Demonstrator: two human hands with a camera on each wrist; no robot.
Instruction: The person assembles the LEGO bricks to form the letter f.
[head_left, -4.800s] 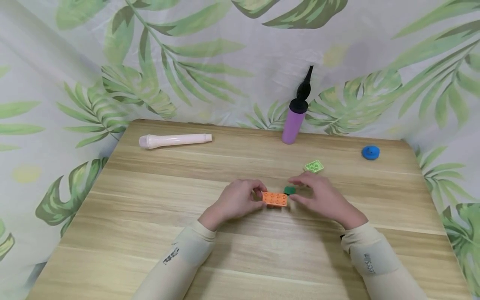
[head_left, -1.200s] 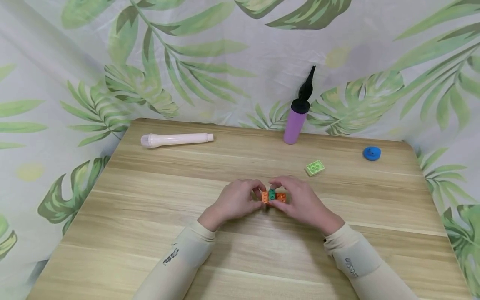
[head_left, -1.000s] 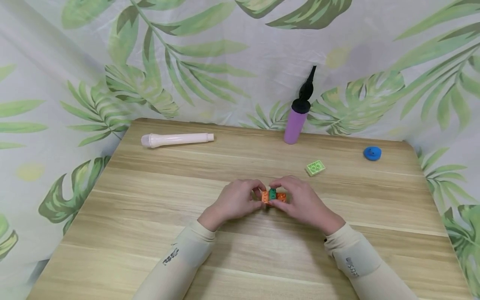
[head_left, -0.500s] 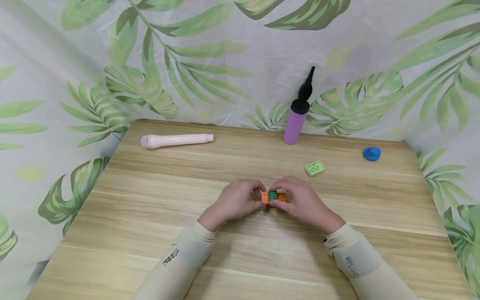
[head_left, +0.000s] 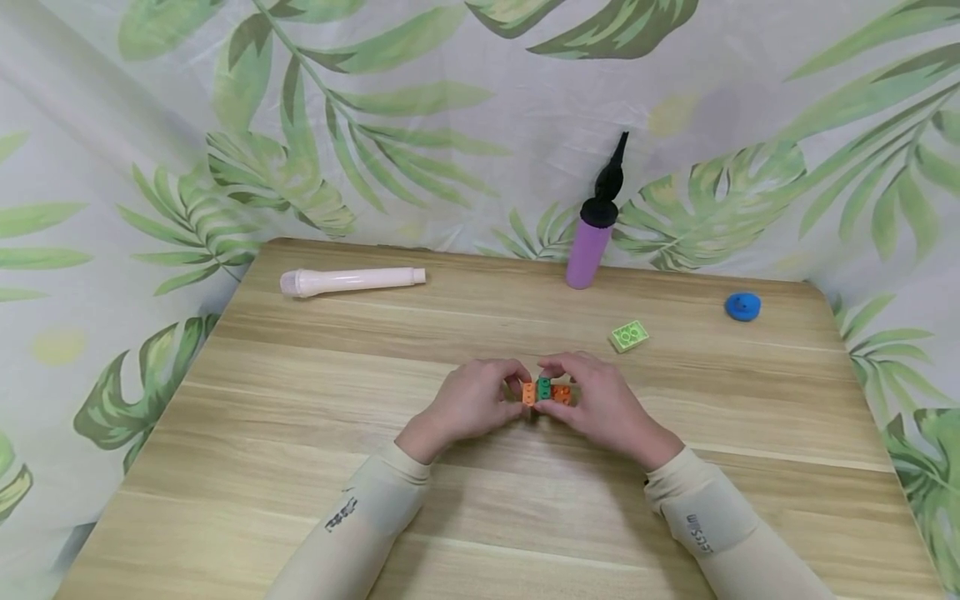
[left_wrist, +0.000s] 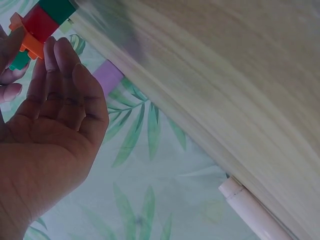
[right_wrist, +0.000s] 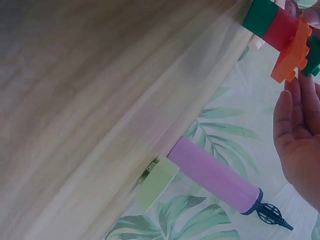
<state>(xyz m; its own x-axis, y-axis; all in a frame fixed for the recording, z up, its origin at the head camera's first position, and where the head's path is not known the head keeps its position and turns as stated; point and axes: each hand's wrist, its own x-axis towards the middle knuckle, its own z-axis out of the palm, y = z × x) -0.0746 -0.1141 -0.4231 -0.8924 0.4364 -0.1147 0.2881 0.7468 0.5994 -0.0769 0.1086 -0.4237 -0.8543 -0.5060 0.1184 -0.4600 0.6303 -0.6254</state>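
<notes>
A small stack of toy building bricks stands mid-table: a dark green brick at the bottom, a red brick above it, and an orange brick across the top. My left hand pinches the orange brick at its left end. On the orange studs sits a small green brick, pinched between thumb and fingers of my right hand. Whether the small green brick is fully pressed down cannot be seen. In the head view the lower bricks are hidden beneath the orange one.
Behind my right hand lies a light green brick, hollow side up. A purple pump with a black nozzle stands at the back edge. A pale pink toy microphone is back left, a small blue object back right.
My right hand has moved left, bringing the small green brick from beside the orange brick onto its studs. Over the last second both hands have stayed nearly still, and the green brick has shifted slightly.
</notes>
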